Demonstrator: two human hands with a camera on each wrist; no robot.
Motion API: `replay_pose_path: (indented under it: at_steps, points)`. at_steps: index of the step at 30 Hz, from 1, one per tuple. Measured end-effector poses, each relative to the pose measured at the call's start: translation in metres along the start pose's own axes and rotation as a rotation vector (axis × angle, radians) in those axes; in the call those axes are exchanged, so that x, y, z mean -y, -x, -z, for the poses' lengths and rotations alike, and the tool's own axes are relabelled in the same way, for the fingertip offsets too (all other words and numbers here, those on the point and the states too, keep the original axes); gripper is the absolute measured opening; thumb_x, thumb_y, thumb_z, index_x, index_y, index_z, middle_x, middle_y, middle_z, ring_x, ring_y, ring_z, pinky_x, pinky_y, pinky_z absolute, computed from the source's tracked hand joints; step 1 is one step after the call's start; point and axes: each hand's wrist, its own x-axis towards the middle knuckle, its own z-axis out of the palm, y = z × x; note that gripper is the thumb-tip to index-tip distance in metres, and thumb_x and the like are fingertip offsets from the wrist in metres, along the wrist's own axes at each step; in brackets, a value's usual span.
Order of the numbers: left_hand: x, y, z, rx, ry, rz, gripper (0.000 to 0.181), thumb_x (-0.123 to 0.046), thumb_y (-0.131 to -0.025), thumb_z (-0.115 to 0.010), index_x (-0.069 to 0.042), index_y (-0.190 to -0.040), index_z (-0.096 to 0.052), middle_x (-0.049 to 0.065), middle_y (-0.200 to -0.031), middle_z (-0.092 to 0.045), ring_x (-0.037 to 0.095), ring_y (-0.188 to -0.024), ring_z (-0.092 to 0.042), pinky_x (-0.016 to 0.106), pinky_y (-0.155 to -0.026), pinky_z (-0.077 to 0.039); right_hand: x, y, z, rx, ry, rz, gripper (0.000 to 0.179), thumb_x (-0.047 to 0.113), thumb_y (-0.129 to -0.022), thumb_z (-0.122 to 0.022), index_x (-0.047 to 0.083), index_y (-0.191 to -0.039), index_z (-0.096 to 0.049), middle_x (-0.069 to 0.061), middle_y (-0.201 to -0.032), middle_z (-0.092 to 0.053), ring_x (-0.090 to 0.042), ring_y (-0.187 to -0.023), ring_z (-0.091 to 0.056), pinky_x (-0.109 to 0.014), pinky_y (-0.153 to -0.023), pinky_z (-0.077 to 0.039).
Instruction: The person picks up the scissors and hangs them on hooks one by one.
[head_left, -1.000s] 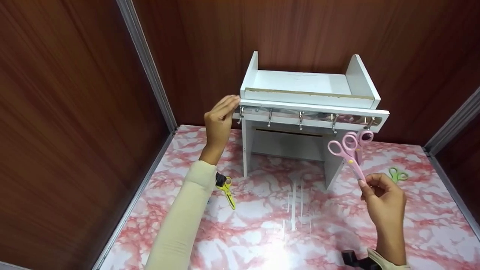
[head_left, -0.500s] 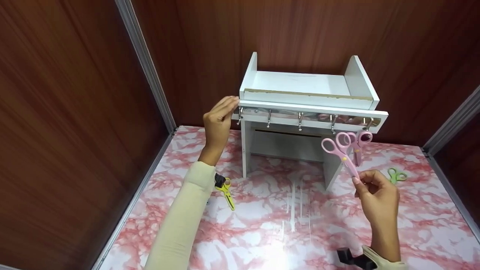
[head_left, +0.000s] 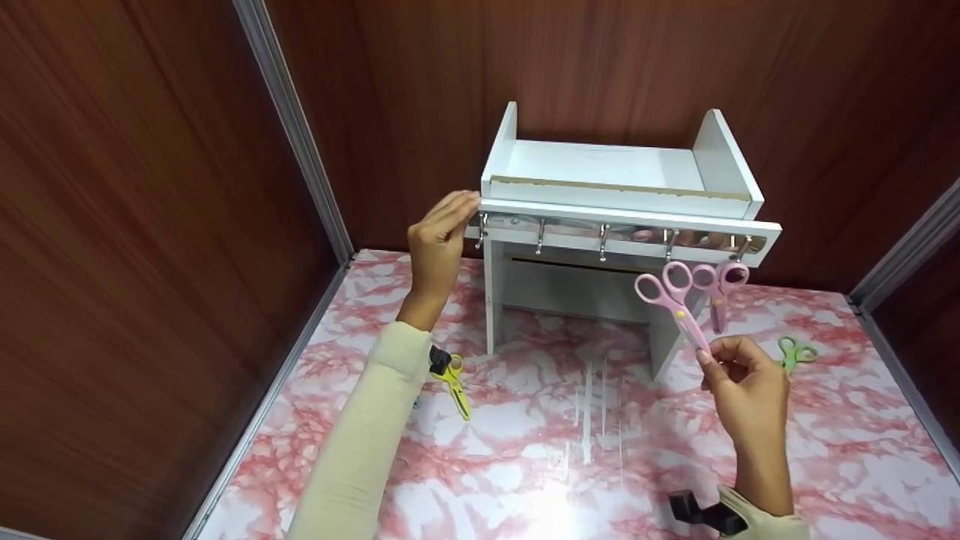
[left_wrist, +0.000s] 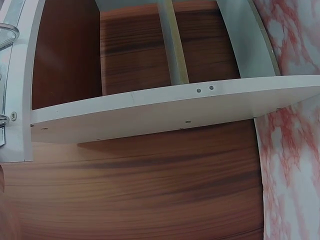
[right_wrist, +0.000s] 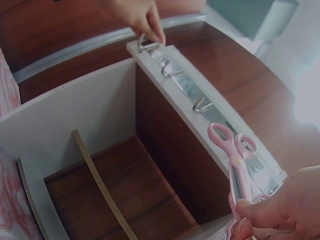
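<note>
Held up by its blades, handles upward, a pair of pink scissors (head_left: 679, 304) is pinched between the thumb and fingers of my right hand (head_left: 750, 397). Its finger loops are just below the fourth hook (head_left: 670, 244) of the white hook rail (head_left: 637, 214). Close beside it, a second pair of pink scissors (head_left: 718, 292) hangs from the rightmost hook. My left hand (head_left: 437, 236) holds the rail's left end, fingertips at its upper corner; the right wrist view shows this hand (right_wrist: 142, 17) around that end, next to a hook.
The rail runs along the front of a white shelf unit (head_left: 491, 300) on the marbled tabletop (head_left: 525, 420). Yellow scissors (head_left: 456, 390) lie at left and green scissors (head_left: 791, 352) at right. Brown wood-look panels (head_left: 405, 112) enclose the back and sides.
My right hand has moved left with the pink scissors, whose loops are now under the fourth hook, apart from the hanging pair. My left hand stays at the rail's end.
</note>
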Motion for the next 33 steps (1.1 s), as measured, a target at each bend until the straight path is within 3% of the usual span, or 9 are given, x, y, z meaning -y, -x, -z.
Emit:
replay_pose_path:
  at_steps: [13,33]
  points:
    - [0.001,-0.001,0.0,0.005,0.008,0.0,0.013,0.0,-0.091,-0.072,0.0,-0.101,-0.08,0.012,-0.106,-0.076,0.027,-0.105,-0.072,0.03,-0.098,-0.056,0.001,-0.004,-0.007,0.002,-0.014,-0.033,0.007,-0.004,-0.091,-0.072,-0.007,-0.092,-0.066,0.0,-0.068,-0.06,-0.007,-0.052,-0.054,-0.016,-0.045,-0.044]
    - [0.0,0.001,0.0,0.004,-0.002,0.012,0.014,-0.002,-0.091,-0.073,0.001,-0.103,-0.08,0.014,-0.107,-0.076,0.025,-0.106,-0.071,0.03,-0.097,-0.056,-0.011,-0.009,-0.013,-0.002,-0.076,-0.012,0.006,-0.006,-0.091,-0.071,-0.009,-0.092,-0.066,-0.001,-0.068,-0.061,-0.006,-0.05,-0.054,-0.015,-0.045,-0.044]
